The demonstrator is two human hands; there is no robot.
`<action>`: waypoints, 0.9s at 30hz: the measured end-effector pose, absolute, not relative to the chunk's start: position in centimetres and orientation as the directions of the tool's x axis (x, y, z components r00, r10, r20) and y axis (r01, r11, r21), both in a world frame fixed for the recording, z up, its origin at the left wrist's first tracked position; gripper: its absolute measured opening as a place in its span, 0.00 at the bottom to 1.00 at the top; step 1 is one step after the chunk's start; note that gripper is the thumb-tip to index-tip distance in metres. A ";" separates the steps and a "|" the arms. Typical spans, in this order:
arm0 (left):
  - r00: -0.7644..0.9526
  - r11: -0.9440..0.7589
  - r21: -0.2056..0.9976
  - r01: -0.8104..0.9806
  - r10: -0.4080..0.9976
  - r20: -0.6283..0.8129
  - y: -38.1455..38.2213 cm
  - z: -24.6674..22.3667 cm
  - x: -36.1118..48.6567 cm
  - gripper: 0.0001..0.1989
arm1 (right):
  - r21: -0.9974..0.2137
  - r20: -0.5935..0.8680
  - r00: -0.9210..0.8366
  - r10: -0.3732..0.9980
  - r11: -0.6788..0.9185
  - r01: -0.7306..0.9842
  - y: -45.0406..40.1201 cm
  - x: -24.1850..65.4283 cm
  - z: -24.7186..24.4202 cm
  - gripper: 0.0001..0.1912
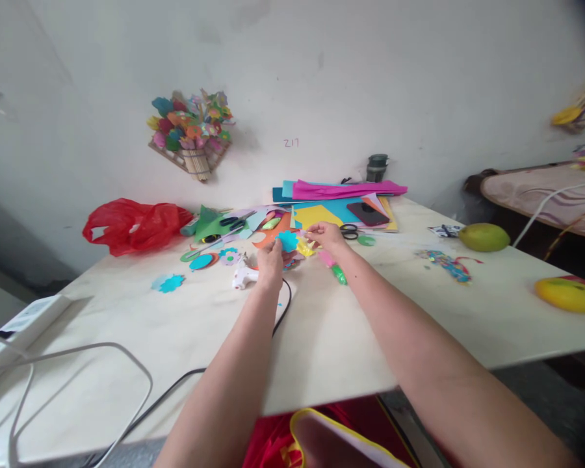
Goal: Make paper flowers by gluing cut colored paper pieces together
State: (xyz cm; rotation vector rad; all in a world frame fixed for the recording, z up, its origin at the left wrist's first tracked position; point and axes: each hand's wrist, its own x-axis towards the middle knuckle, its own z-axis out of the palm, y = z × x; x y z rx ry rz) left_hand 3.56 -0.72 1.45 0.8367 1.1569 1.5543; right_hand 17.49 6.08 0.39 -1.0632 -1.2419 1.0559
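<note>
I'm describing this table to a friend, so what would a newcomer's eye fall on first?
Likely the colourful bouquet on the wall, upper left, then the red plastic bag lower down, at the back left of the table. Near the middle, the bright blue scalloped paper in the left hand also stands out.

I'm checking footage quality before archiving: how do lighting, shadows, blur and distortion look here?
Head view: soft light, shadows right of the white rectangular power strip and the multicoloured paper-flower bouquet; head view: fine detail looks soft around the bare left hand and bare right hand; head view: wide-angle stretching near the edges, upper right corner dark.
</note>
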 end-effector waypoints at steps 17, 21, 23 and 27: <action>-0.337 -0.183 0.891 -0.415 0.941 0.036 -0.4 1.4 3.3 0.07 | -0.970 0.211 0.005 0.977 0.209 0.124 5.8 16.1 -0.7 0.12; -0.350 -0.196 0.887 -0.418 0.936 0.042 -0.1 1.4 2.6 0.06 | -0.959 0.250 0.060 0.966 0.238 0.153 6.4 16.3 -1.1 0.06; -0.355 -0.201 0.884 -0.421 0.934 0.043 0.0 1.4 2.3 0.07 | -0.950 0.282 0.079 0.956 0.267 0.161 6.8 16.3 -1.4 0.03; -0.357 -0.205 0.878 -0.433 0.933 0.041 0.0 1.3 1.9 0.06 | -0.955 0.274 0.062 0.960 0.265 0.133 7.0 16.1 -1.5 0.04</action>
